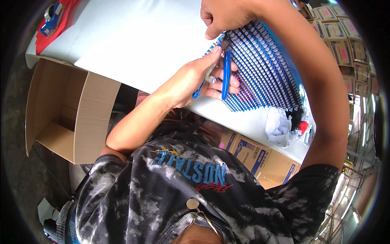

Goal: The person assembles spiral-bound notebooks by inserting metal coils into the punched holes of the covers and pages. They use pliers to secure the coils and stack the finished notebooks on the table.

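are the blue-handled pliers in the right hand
No, the blue-handled pliers are held in the left hand.

Free: white desk (134,36), wide passage from left hand (195,75) toward tape dispenser (50,23) on red cloth (42,42), which limit it | Tight: between left hand and right hand (229,18), because of blue-handled pliers (226,75) | Obstructed: rightward, by spiral-bound stack (266,63), right forearm (304,44) and crumpled white paper (278,126)
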`<action>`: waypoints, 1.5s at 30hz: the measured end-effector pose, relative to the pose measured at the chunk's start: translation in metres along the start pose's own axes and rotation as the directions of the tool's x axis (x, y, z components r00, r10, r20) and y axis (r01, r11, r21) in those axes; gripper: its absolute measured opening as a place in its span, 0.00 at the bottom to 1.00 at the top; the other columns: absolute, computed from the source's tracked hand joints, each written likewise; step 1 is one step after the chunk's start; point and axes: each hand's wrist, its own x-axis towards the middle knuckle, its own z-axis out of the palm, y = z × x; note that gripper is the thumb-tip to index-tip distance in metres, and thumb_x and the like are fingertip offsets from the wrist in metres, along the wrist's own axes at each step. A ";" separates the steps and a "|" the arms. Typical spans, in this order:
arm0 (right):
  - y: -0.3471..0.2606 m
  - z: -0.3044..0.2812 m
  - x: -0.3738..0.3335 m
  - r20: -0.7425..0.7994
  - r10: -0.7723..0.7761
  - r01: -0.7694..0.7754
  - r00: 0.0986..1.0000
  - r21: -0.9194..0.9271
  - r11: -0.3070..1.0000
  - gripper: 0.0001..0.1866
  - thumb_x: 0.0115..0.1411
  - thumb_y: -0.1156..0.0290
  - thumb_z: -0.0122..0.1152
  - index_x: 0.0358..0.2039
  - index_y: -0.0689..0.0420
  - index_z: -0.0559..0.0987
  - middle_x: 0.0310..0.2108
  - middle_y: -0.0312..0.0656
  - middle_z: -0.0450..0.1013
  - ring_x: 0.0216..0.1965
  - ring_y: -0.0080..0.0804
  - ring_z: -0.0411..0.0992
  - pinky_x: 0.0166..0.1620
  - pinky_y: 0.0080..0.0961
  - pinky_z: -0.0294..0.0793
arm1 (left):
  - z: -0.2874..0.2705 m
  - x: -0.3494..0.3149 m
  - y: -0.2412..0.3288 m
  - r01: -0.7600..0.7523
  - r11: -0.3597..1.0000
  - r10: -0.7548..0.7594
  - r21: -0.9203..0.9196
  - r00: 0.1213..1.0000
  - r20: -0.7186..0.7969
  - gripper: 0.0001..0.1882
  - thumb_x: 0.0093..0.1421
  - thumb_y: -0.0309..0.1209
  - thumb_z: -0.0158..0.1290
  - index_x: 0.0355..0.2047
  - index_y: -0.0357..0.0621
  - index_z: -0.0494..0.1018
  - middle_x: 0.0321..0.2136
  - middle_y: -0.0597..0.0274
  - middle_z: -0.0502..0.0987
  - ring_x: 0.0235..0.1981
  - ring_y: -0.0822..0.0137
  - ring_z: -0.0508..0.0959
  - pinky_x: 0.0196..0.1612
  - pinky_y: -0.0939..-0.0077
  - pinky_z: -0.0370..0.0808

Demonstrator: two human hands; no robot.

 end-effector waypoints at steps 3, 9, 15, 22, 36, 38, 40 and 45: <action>0.003 0.015 -0.004 -0.126 0.037 -0.030 0.991 0.061 0.998 0.15 0.50 0.63 0.55 0.34 0.60 0.79 0.34 0.50 0.75 0.37 0.45 0.73 0.42 0.34 0.70 | -0.008 0.002 -0.003 -0.063 0.996 0.058 0.056 0.993 0.099 0.30 0.64 0.55 0.28 0.40 0.39 0.66 0.24 0.59 0.71 0.22 0.68 0.74 0.25 0.78 0.73; 0.009 0.026 -0.007 -0.300 0.050 0.016 0.953 0.214 0.977 0.12 0.49 0.67 0.56 0.32 0.60 0.79 0.32 0.51 0.75 0.36 0.45 0.73 0.41 0.36 0.71 | -0.002 -0.010 -0.001 -0.050 0.991 0.043 0.125 0.998 0.053 0.30 0.64 0.55 0.29 0.43 0.40 0.65 0.24 0.61 0.70 0.23 0.67 0.74 0.27 0.76 0.74; 0.010 0.029 -0.001 -0.366 0.028 0.066 0.930 0.241 0.968 0.11 0.50 0.69 0.55 0.31 0.60 0.80 0.30 0.52 0.75 0.33 0.45 0.74 0.39 0.36 0.71 | 0.003 -0.004 0.004 -0.097 0.989 0.101 0.110 0.994 -0.029 0.30 0.64 0.56 0.29 0.44 0.40 0.65 0.23 0.60 0.69 0.24 0.65 0.75 0.30 0.74 0.75; 0.015 0.040 0.019 -0.473 0.087 0.009 0.877 0.196 0.981 0.10 0.48 0.73 0.53 0.26 0.65 0.79 0.27 0.55 0.74 0.30 0.48 0.74 0.36 0.37 0.72 | 0.002 -0.013 0.002 -0.068 0.996 0.068 0.049 0.998 0.012 0.30 0.64 0.55 0.28 0.43 0.39 0.65 0.26 0.58 0.72 0.28 0.64 0.75 0.29 0.76 0.74; 0.028 0.029 0.058 -0.595 0.005 -0.001 0.804 0.007 1.000 0.10 0.47 0.71 0.57 0.27 0.63 0.81 0.28 0.48 0.76 0.29 0.41 0.75 0.32 0.36 0.72 | 0.015 -0.016 0.011 -0.117 0.993 0.116 0.033 0.992 0.042 0.32 0.64 0.56 0.26 0.45 0.38 0.64 0.31 0.51 0.75 0.35 0.57 0.78 0.36 0.67 0.77; 0.024 0.030 0.058 -0.628 0.038 -0.030 0.777 0.023 0.999 0.10 0.48 0.71 0.56 0.27 0.63 0.81 0.28 0.49 0.76 0.30 0.42 0.75 0.32 0.36 0.72 | 0.012 -0.008 0.013 -0.136 0.991 0.134 0.020 0.987 0.088 0.33 0.64 0.56 0.25 0.46 0.36 0.64 0.34 0.49 0.75 0.39 0.55 0.78 0.40 0.64 0.77; 0.018 0.034 0.051 -0.647 0.140 -0.045 0.749 0.160 0.986 0.10 0.47 0.71 0.56 0.27 0.63 0.81 0.29 0.49 0.76 0.31 0.43 0.74 0.33 0.36 0.72 | 0.020 -0.005 0.017 -0.136 0.990 0.136 -0.030 0.991 -0.007 0.32 0.64 0.55 0.25 0.44 0.38 0.65 0.30 0.51 0.74 0.33 0.57 0.78 0.37 0.65 0.77; 0.012 0.037 0.031 -0.674 0.156 0.015 0.722 0.241 0.970 0.13 0.51 0.64 0.59 0.26 0.64 0.80 0.25 0.52 0.75 0.30 0.46 0.74 0.36 0.36 0.71 | 0.004 -0.010 0.017 -0.122 0.987 0.139 -0.106 0.974 0.180 0.27 0.65 0.53 0.27 0.38 0.41 0.65 0.20 0.61 0.66 0.18 0.66 0.68 0.22 0.71 0.74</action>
